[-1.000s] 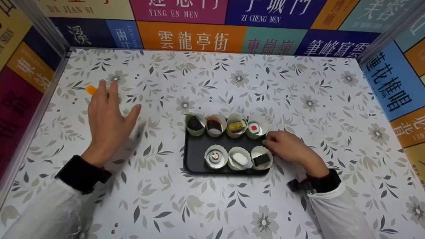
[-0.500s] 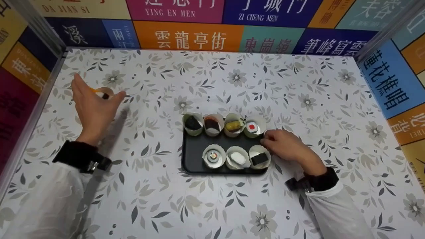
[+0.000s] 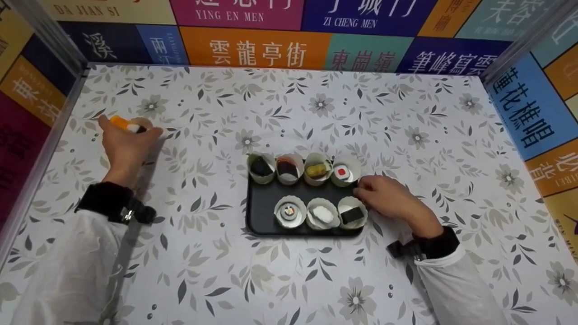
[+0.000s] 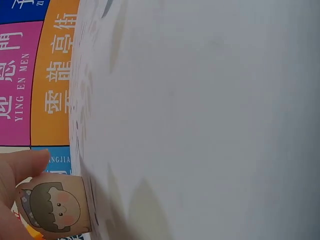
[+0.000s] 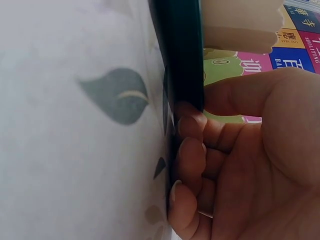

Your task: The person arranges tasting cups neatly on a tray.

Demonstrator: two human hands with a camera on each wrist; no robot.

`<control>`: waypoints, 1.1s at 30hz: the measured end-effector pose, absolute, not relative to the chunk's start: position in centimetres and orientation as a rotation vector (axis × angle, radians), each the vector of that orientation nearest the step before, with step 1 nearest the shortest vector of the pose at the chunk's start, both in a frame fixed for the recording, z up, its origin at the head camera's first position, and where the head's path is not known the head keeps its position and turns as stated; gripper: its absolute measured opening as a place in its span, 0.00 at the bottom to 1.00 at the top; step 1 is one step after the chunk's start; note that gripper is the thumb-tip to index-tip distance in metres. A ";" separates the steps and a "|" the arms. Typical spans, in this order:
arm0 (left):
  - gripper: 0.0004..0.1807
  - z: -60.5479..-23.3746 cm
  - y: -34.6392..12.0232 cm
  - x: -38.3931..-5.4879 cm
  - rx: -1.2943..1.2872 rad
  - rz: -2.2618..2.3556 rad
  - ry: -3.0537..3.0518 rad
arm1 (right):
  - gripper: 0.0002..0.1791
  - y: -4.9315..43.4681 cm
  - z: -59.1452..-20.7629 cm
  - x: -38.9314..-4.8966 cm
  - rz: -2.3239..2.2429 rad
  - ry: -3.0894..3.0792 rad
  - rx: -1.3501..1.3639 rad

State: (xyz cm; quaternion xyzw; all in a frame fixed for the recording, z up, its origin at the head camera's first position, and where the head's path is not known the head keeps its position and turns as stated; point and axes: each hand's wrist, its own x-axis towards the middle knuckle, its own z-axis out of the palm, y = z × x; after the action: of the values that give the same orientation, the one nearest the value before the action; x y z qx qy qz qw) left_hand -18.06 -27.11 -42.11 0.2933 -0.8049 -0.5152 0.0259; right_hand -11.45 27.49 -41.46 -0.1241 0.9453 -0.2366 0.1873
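Note:
At the far left of the head view, my left hand (image 3: 128, 146) reaches round a paper cup (image 4: 57, 205) printed with a cartoon face. Thumb and fingers are spread on either side of it; firm contact cannot be told. An orange, white and dark sushi piece (image 3: 126, 124) shows in the cup. My right hand (image 3: 384, 201) pinches the right edge of a black tray (image 3: 262, 216), thumb above and curled fingertips below in the right wrist view. Several paper cups stand on the tray in two rows, including one with a yellow piece (image 3: 315, 170) and one with a white piece (image 3: 323, 214).
A flowered white cloth (image 3: 216, 253) covers the table. Colourful panels with Chinese lettering (image 3: 257, 49) close off its back and both sides. The tray's front row has a bare spot at its left end.
My left hand has moved left and slightly down and come round the paper cup, its spread narrowing. My right hand stays at the tray's edge. The camera view has shifted slightly.

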 end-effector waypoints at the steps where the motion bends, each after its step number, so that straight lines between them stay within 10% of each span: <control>1: 0.71 -42.2 -27.1 -18.1 0.902 -1.581 -2.494 | 0.15 27.5 -41.5 -11.5 -0.665 2.662 -0.348; 15: 0.40 -42.9 -27.1 -18.4 0.827 -1.381 -2.527 | 0.16 27.5 -41.4 -11.4 -0.664 2.667 -0.341; 33: 0.46 -42.9 -26.8 -18.2 0.789 -1.324 -2.627 | 0.16 27.5 -41.5 -11.4 -0.658 2.656 -0.347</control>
State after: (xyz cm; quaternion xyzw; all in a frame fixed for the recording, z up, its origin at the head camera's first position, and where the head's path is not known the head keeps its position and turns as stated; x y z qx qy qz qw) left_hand -18.23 -26.84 -42.91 0.2589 -0.8615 -0.4343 0.0476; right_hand -11.39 27.48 -41.49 -0.1235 0.9453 -0.2344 0.1905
